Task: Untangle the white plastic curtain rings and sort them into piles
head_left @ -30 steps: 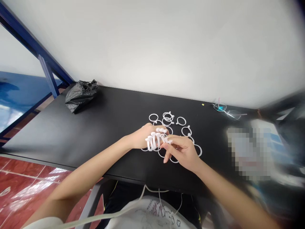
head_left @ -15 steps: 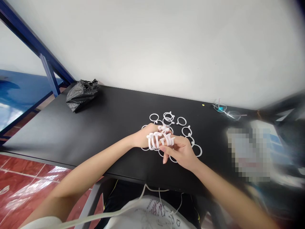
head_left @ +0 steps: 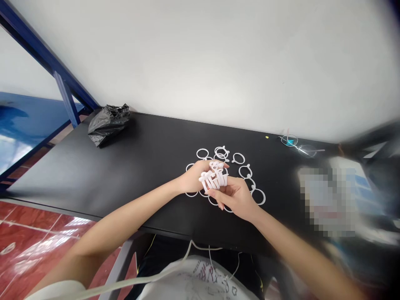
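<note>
A plain pale wall (head_left: 200,62) is set along the far edge of the black desk (head_left: 156,141). At the left, a slanting blue beam (head_left: 46,58) is met by a slimmer strut (head_left: 66,99), and a glossy blue surface (head_left: 21,121) is seen beyond them. The floor (head_left: 21,221) is laid with red tiles divided by pale joints, and bright light is reflected in its shiny finish.

Cannot read any word, not even the slanted maroon script (head_left: 208,273) on the white fabric shirt (head_left: 178,288) below the black flat-topped table (head_left: 156,146).
</note>
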Tool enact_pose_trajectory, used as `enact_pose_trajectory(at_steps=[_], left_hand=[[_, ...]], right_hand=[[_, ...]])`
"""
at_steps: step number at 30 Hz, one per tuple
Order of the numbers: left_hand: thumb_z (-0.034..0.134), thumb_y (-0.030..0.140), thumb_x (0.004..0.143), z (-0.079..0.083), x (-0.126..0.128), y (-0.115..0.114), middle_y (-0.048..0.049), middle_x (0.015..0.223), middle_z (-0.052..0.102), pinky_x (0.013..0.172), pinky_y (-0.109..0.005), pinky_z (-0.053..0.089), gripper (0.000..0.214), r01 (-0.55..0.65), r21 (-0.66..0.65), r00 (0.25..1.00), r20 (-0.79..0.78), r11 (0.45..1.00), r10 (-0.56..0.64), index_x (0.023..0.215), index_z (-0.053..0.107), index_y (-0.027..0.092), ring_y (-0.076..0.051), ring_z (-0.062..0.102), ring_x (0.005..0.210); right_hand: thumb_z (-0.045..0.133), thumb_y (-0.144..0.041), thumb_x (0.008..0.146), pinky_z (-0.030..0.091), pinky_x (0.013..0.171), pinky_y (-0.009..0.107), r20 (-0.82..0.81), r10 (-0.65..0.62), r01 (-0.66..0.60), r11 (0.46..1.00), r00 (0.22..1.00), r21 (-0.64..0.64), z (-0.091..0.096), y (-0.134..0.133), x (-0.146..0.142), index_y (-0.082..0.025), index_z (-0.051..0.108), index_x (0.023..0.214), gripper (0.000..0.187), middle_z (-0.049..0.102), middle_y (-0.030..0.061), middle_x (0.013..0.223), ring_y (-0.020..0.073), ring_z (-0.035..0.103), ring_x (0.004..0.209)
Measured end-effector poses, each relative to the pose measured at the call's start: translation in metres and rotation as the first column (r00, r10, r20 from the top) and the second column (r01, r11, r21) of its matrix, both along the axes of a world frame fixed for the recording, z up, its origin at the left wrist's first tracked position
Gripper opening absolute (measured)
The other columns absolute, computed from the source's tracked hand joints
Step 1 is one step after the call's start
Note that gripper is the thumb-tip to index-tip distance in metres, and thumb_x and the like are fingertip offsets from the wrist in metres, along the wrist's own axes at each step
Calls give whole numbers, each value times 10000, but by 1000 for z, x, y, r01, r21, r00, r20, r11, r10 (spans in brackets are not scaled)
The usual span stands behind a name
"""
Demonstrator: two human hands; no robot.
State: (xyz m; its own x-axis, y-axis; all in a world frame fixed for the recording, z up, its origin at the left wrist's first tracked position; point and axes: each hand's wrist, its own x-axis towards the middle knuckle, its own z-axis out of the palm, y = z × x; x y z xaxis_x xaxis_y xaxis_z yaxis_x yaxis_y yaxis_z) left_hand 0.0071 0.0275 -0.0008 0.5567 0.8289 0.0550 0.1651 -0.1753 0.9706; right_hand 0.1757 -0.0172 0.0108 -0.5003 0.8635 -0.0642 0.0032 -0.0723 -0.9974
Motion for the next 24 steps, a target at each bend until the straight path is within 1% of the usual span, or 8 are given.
enact_pose_trajectory(at_steps=[4,7,12,15,17,19,21,24], left_hand=[[645,219,810,-5,4,0,-38,840,671,602,-225,488,327,40,-178,987,159,983,-12,1126,656,138,-140,618,695],[678,254,800,-8,5,-2,-23,755,636,535,-204,448,361,111,-316,971,236,942,-35,1137,644,128,-113,574,608],[665,338,822,-4,4,-3,-12,681,598,522,-220,455,369,147,-411,964,265,900,-36,1127,639,132,-110,560,562],[685,314,784,1,3,-4,-37,760,638,575,-246,492,345,139,-339,971,232,930,-60,1076,645,136,-143,613,650],[670,277,778,2,1,-4,-50,837,661,632,-261,510,318,102,-240,980,192,965,-56,1065,642,144,-158,639,725],[640,234,786,3,-1,-5,-57,913,679,683,-267,514,309,59,-114,992,118,992,-45,1085,638,154,-162,652,783],[618,199,792,3,-2,-6,-51,952,693,712,-264,508,303,39,25,999,14,999,-40,1092,640,163,-158,656,795],[583,182,809,10,-5,-6,-38,943,708,697,-243,488,283,59,184,993,-109,981,-40,1085,641,167,-143,653,750]], right_hand=[[702,-286,844,387,414,215,31,7,-9,997,1000,74,-2,-3,2,-159,660,755,160,543,-60,481,79,514,372],[679,-277,864,425,435,224,16,13,-15,996,1000,87,-4,-6,2,-168,673,803,125,587,-52,500,92,544,363],[641,-289,895,561,660,310,-24,75,-71,986,997,152,-1,-8,-1,-175,703,904,130,666,-25,544,144,661,478],[638,-314,895,572,671,318,-24,77,-73,990,997,121,0,-7,0,-177,703,900,152,702,-3,612,145,672,498],[670,-320,868,570,635,308,-15,70,-68,993,997,97,0,-5,1,-175,705,869,149,729,24,702,149,680,523],[729,-310,814,563,597,300,-2,79,-78,994,997,80,0,-3,3,-171,703,835,143,722,26,710,152,675,529],[764,-296,777,559,576,295,3,75,-75,995,997,62,0,-2,4,-167,696,805,148,691,8,657,151,663,529],[775,-292,761,560,548,278,-39,7,-6,1000,999,23,-2,1,3,-168,684,786,156,683,5,692,135,653,534]])
